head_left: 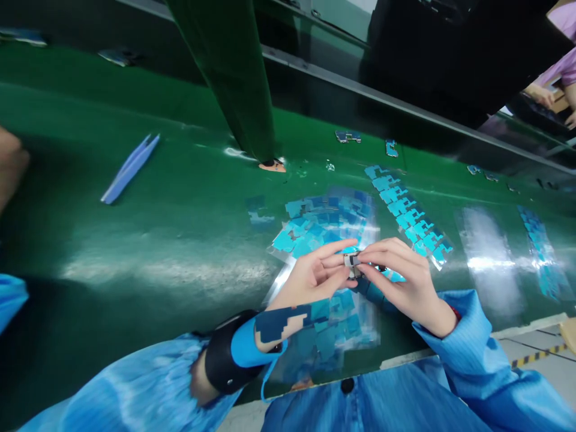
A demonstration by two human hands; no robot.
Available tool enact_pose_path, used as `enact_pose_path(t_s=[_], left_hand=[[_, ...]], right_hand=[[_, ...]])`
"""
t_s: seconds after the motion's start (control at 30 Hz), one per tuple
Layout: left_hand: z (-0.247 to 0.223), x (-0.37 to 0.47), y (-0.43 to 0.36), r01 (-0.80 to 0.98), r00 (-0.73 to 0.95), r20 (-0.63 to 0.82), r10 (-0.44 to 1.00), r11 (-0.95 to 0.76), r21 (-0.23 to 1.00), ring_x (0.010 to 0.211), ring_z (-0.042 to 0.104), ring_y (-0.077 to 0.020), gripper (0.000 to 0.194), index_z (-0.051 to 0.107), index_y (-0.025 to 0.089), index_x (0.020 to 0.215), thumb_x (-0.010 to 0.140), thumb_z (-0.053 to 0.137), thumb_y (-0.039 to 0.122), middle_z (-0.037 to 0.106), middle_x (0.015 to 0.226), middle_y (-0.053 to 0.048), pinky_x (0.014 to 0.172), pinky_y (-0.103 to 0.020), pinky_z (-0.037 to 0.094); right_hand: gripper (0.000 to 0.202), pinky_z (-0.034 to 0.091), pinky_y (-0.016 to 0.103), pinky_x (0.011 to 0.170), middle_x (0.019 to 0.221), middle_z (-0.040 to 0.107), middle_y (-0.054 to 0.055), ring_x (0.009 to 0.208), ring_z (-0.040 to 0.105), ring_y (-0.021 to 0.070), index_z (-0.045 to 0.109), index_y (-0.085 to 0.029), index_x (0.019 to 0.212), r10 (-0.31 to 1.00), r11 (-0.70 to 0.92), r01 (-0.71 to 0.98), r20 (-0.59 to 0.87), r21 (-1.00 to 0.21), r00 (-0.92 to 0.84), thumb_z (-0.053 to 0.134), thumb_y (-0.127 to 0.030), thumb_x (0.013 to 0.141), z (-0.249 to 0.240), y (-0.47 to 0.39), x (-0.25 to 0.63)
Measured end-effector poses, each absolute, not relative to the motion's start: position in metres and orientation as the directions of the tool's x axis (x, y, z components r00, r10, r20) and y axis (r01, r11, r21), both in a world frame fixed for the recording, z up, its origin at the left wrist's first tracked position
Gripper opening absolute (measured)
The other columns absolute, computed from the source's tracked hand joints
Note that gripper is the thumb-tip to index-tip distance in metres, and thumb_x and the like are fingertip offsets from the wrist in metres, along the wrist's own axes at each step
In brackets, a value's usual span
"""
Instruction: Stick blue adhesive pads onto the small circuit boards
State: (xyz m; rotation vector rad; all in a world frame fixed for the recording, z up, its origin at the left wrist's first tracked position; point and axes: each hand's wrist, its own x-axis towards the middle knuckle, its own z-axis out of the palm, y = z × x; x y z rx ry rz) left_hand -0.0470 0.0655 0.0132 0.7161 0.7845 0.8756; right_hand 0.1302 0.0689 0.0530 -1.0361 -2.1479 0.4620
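Note:
Between my hands is a small grey and black part (351, 260), perhaps a little circuit board; its lower side is partly hidden by the fingers. My left hand (315, 270) grips it from the left, thumb below and fingers above. On the other side, the thumb and fingertips of my right hand (402, 276) pinch it. Beneath both hands lie overlapping transparent sheets with blue film pieces (310, 225). A dark blue cut film piece (279, 322) rests across my left wrist, beside a black band and a blue strap with a cord.
Lilac tweezers (130, 170) lie on the green table (189, 222) at left. A strip of blue film pieces (407, 210) is right of the sheets. Small boards (348, 137) line the back. A green post (243, 78) rises behind. Another person's arm (11, 159) is at far left.

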Motion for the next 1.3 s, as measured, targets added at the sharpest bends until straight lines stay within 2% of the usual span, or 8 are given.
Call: enact_pose_path(t_s=[0.27,0.43,0.67,0.77,0.93,1.17,1.3], left_hand=[[0.024,-0.05,0.065,-0.379,0.454,-0.34,0.823,0.524,0.763,0.1,0.07,-0.0218,0.051,0.057,0.018,0.13,0.081,0.067,0.015,0.074,0.109,-0.008,0.08,-0.026,0.058],[0.024,-0.051,0.065,-0.366,0.455,-0.345,0.821,0.526,0.768,0.1,0.07,-0.0224,0.053,0.057,0.018,0.131,0.079,0.068,0.013,0.074,0.109,-0.008,0.082,-0.028,0.058],[0.028,-0.05,0.064,-0.33,0.439,-0.366,0.821,0.526,0.784,0.088,0.072,-0.0194,0.054,0.057,0.018,0.129,0.077,0.07,0.015,0.076,0.099,-0.007,0.079,-0.027,0.058],[0.027,-0.05,0.063,-0.322,0.428,-0.362,0.828,0.514,0.795,0.086,0.072,-0.0196,0.056,0.056,0.019,0.131,0.077,0.07,0.017,0.076,0.095,-0.007,0.079,-0.028,0.058],[0.022,-0.05,0.062,-0.292,0.43,-0.35,0.832,0.495,0.818,0.082,0.07,-0.0179,0.06,0.049,0.02,0.138,0.081,0.068,0.021,0.075,0.086,-0.004,0.077,-0.029,0.058],[0.023,-0.048,0.062,-0.296,0.431,-0.343,0.834,0.49,0.82,0.083,0.07,-0.0166,0.06,0.047,0.019,0.139,0.082,0.066,0.022,0.075,0.092,-0.005,0.077,-0.027,0.058],[0.027,-0.047,0.062,-0.298,0.418,-0.36,0.834,0.5,0.813,0.082,0.07,-0.016,0.062,0.047,0.02,0.139,0.081,0.067,0.022,0.076,0.091,-0.004,0.077,-0.026,0.058]], right_hand=[[0.019,0.052,0.032,0.069,0.103,0.066,0.009,0.084,0.055,0.0162,0.067,-0.02,0.105,0.74,0.673,0.591,0.398,-0.446,-0.543,0.058,-0.013,0.09,0.04,0.07,0.13],[0.017,0.053,0.034,0.073,0.104,0.068,0.011,0.088,0.058,0.0179,0.067,-0.017,0.101,0.698,0.716,0.578,0.42,-0.392,-0.579,0.057,-0.01,0.089,0.039,0.072,0.132],[0.016,0.053,0.036,0.076,0.108,0.068,0.011,0.09,0.061,0.0188,0.066,-0.018,0.1,0.701,0.711,0.532,0.403,-0.459,-0.589,0.058,-0.011,0.088,0.038,0.073,0.133],[0.013,0.052,0.036,0.079,0.113,0.066,0.009,0.09,0.061,0.0173,0.065,-0.02,0.097,0.754,0.645,0.539,0.336,-0.541,-0.565,0.057,-0.013,0.089,0.041,0.073,0.131],[0.009,0.051,0.034,0.087,0.114,0.059,0.009,0.107,0.058,0.0182,0.061,-0.019,0.091,0.848,0.483,0.559,0.199,-0.675,-0.492,0.053,-0.015,0.092,0.043,0.071,0.126],[0.011,0.048,0.037,0.088,0.115,0.056,0.012,0.108,0.056,0.0199,0.055,-0.018,0.091,0.832,0.519,0.593,0.204,-0.615,-0.516,0.047,-0.011,0.093,0.043,0.069,0.123],[0.011,0.049,0.037,0.09,0.115,0.055,0.011,0.112,0.055,0.0199,0.053,-0.019,0.093,0.838,0.492,0.569,0.181,-0.659,-0.514,0.045,-0.012,0.094,0.043,0.069,0.124]])
